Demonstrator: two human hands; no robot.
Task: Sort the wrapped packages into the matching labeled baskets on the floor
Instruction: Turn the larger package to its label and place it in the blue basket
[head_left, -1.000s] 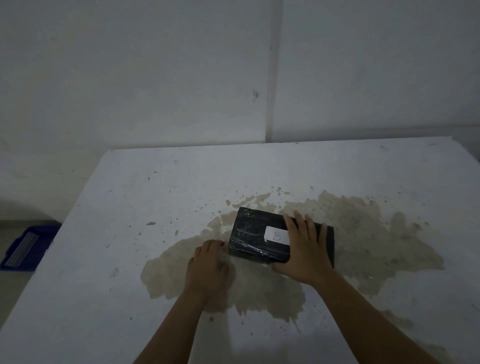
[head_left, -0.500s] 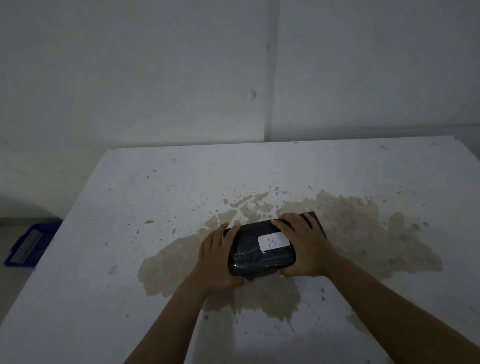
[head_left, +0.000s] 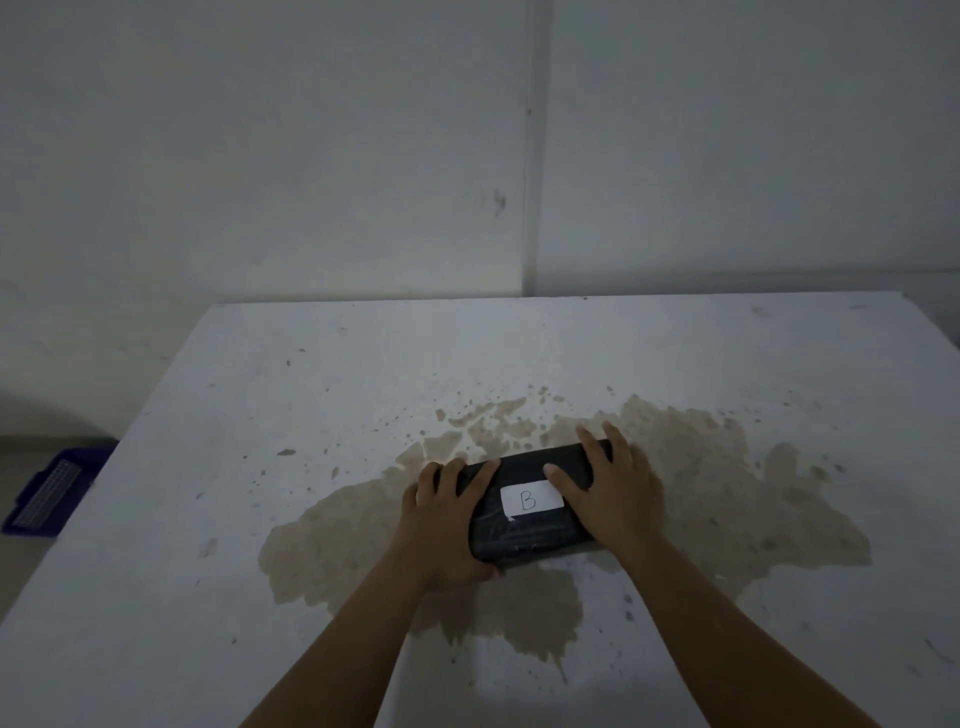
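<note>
A black wrapped package lies on the white table, over a brown stain. A white label on its top reads "B". My left hand grips the package's left end, fingers over the top and thumb at the near side. My right hand clasps the right end with fingers spread across the top. Whether the package rests on the table or is lifted a little, I cannot tell.
A blue basket stands on the floor past the table's left edge, only partly in view. A grey wall rises just behind the table's far edge. The brown stain spreads across the table's middle.
The package has turned from slanted to nearly square to me. My left hand moved from the table beside it onto its left end, and my right hand shifted to its right end.
</note>
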